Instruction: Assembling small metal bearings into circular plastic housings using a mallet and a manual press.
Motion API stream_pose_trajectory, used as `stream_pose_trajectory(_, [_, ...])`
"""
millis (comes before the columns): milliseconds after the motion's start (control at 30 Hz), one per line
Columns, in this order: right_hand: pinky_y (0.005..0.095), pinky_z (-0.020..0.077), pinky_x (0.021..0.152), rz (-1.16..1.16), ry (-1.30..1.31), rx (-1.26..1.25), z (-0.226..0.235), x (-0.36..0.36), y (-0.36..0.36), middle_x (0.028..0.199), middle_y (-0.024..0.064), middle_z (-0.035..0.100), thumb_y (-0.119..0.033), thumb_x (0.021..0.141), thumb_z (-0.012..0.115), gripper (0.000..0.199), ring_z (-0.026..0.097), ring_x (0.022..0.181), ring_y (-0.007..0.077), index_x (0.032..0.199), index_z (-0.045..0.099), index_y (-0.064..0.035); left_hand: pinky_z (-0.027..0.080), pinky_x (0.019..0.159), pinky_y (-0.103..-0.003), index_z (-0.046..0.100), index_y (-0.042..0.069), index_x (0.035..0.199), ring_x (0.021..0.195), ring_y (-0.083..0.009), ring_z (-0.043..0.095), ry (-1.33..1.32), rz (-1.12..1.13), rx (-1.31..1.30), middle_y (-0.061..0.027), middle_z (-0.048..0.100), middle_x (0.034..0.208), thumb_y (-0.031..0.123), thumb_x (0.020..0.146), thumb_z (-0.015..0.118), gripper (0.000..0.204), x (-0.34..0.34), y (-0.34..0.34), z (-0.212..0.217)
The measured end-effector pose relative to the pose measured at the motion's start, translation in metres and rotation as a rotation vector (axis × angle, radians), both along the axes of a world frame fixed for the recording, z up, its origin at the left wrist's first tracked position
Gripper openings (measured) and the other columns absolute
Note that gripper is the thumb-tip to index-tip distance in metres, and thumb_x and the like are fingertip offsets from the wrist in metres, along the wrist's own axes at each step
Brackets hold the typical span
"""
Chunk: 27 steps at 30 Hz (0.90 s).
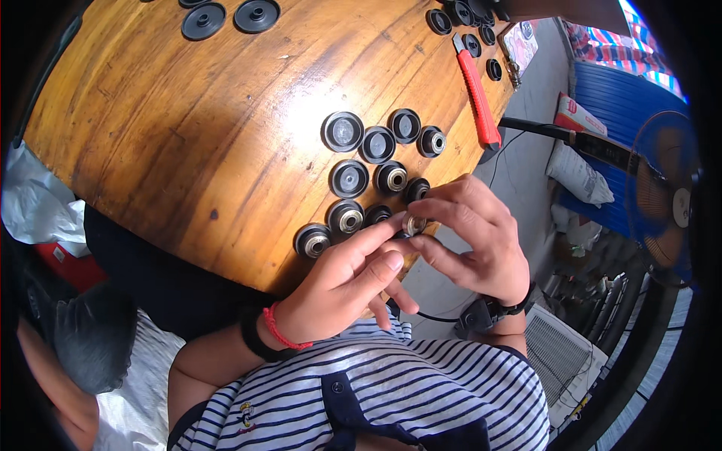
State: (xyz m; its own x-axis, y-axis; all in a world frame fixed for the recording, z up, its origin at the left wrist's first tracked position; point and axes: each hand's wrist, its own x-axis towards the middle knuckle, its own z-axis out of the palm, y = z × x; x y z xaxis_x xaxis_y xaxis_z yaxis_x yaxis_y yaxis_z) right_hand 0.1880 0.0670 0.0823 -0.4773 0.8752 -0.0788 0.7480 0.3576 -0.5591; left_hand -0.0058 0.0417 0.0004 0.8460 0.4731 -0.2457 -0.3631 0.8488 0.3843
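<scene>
My right hand (481, 244) is closed in a pinch, thumb and fingertips around a small metal ball bearing (413, 224) near the table's front edge. Black plastic shows just beneath the bearing; whether it belongs to the same piece I cannot tell. My left hand (338, 274) has its fingers apart, and its index fingertip reaches up against the pinched piece. Around them sit several round black caps, some with a metal bearing in the middle, such as one (312, 240) left of my left hand. Others are plain cups, like this black cap (349, 178). My fingers partly cover one black cap (378, 215).
On the wooden table (188, 150), a red utility knife (477, 94) lies at the right edge. More black discs (257, 15) are at the far left, with small caps (438, 22) at the far right. A fan (665, 195) stands right; another person's arm (56, 383) shows at lower left.
</scene>
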Motion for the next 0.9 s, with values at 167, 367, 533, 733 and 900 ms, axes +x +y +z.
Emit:
stream_pose_trajectory(167, [0.0341,0.0496,0.072,-0.293,-0.072,0.180,-0.028,0.005,0.033,0.093,0.0098,0.062,-0.003,0.073,0.075,0.032,0.060,0.083,0.0250,0.104,0.066,-0.0022,0.055,0.056,-0.024,0.022,-0.002,0.146,0.088,-0.0219,0.069,-0.047,-0.010,0.058,-0.0235,0.045,0.139,0.019,0.104,0.037,0.049,-0.002,0.003,-0.004])
stream_pose_trajectory(367, [0.0333,0.0488,0.074,-0.256,-0.131,0.183,-0.036,0.001,0.042,0.092,0.0097,0.062,-0.003,0.073,0.075,0.033,0.060,0.086,0.0251,0.105,0.066,-0.0022,0.055,0.057,-0.023,0.025,-0.002,0.145,0.090,-0.0223,0.069,-0.082,-0.015,0.031,-0.0224,0.045,0.139,0.021,0.104,0.038,0.048,-0.003,0.004,-0.004])
stream_pose_trajectory(533, [0.0343,0.0486,0.075,-0.257,-0.152,0.170,-0.037,-0.001,0.044,0.092,0.0102,0.062,-0.002,0.073,0.075,0.032,0.060,0.086,0.0260,0.105,0.066,-0.0020,0.057,0.064,-0.025,0.026,-0.002,0.144,0.099,-0.0256,0.067,-0.093,-0.007,0.007,-0.0220,0.044,0.140,0.021,0.104,0.036,0.047,-0.003,0.004,-0.003])
stream_pose_trajectory(733, [0.0343,0.0483,0.076,-0.253,-0.155,0.202,-0.037,0.000,0.041,0.092,0.0106,0.063,-0.004,0.074,0.075,0.031,0.060,0.087,0.0267,0.104,0.067,-0.0020,0.058,0.073,-0.033,0.028,-0.002,0.142,0.106,-0.0295,0.064,-0.111,0.010,0.055,-0.0218,0.042,0.141,0.026,0.105,0.033,0.047,-0.003,0.003,-0.004])
stream_pose_trajectory(900, [0.0361,0.0477,0.078,-0.306,-0.165,0.269,-0.034,-0.006,0.035,0.099,0.0117,0.061,-0.007,0.075,0.076,0.038,0.059,0.091,0.0274,0.110,0.065,-0.0035,0.048,0.097,-0.048,0.028,0.002,0.145,0.122,-0.0364,0.054,-0.133,0.059,-0.031,-0.0220,0.039,0.143,0.049,0.103,0.023,0.064,-0.002,-0.001,-0.008])
